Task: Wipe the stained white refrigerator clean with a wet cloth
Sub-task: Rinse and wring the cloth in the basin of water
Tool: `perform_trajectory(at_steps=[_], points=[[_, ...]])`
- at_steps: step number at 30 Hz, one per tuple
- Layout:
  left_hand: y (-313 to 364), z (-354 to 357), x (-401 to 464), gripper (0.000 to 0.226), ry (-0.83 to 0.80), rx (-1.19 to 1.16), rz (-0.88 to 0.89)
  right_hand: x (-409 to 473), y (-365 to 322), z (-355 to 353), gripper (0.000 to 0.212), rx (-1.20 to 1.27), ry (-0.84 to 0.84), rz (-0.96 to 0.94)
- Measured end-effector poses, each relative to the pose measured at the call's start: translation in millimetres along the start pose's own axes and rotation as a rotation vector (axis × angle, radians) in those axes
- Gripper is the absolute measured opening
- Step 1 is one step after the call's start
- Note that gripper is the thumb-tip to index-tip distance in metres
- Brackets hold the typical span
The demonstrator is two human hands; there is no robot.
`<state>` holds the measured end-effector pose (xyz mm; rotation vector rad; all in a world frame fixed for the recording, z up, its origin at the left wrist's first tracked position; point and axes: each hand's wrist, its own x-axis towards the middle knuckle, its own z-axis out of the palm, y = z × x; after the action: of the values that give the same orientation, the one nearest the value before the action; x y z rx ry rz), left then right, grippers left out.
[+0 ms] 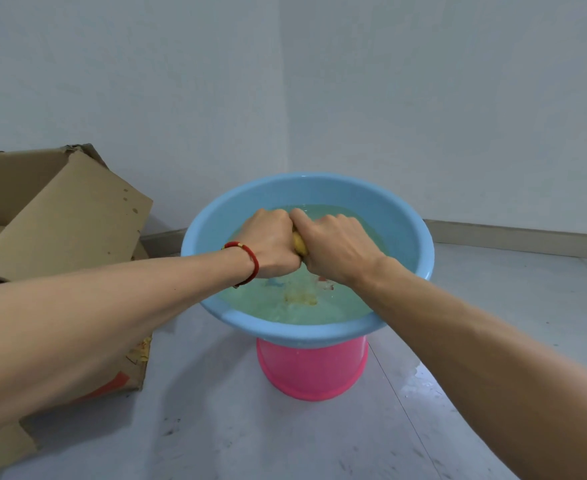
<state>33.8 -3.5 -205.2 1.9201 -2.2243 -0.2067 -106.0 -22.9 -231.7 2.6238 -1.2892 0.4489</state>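
Far left: cardboard box (60, 216) on the floor, flaps open. Centre: left hand (271, 242), red bracelet (250, 263) at the wrist, clenched round one end of the yellow cloth (300, 244); right hand (337, 251) clenched round the other end, knuckles almost touching, both above the water in the blue basin (406, 216), itself perched on a pink bucket (312, 368). Refrigerator out of view. Best wrung by twisting in opposite directions, low over the water, without leaning on the rim, likely tippy. Wet patches on floor, right.
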Motion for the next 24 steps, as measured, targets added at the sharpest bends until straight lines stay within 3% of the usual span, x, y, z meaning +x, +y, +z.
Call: perform_trajectory(at_steps=[5,9,14,17,19,22,24], points=[[5.8,7.2,-7.4,0.026,-0.065,-0.326,-0.153,-2.0,10.4,-1.8,0.035,-0.044,0.07,-0.114],[3.9,13.8,-14.3,0.009,-0.121,-0.621,-0.246,-0.1,12.1,-4.9,0.034,-0.077,0.041,-0.196],[-1.5,8.7,-14.3,0.014,-0.253,-0.716,-0.252,-1.3,10.2,-12.5,0.032,-0.134,-0.012,-0.164],[-1.4,-4.3,-7.8,0.017,-0.412,-0.72,-0.164,0.9,15.4,-24.4,0.022,-0.039,-0.141,-0.054],[4.2,-15.6,0.5,0.023,-0.505,-0.744,-0.039,-6.8,33.4,-36.1,0.03,0.145,-0.192,0.042],[31.4,-29.9,21.4,0.034,-0.497,-0.811,0.148,-44.7,67.1,-65.8,0.042,0.337,-0.181,0.248],[63.1,-33.5,33.1,0.027,-0.435,-0.837,0.278,-77.1,83.8,-89.6,0.043,0.423,-0.185,0.452]])
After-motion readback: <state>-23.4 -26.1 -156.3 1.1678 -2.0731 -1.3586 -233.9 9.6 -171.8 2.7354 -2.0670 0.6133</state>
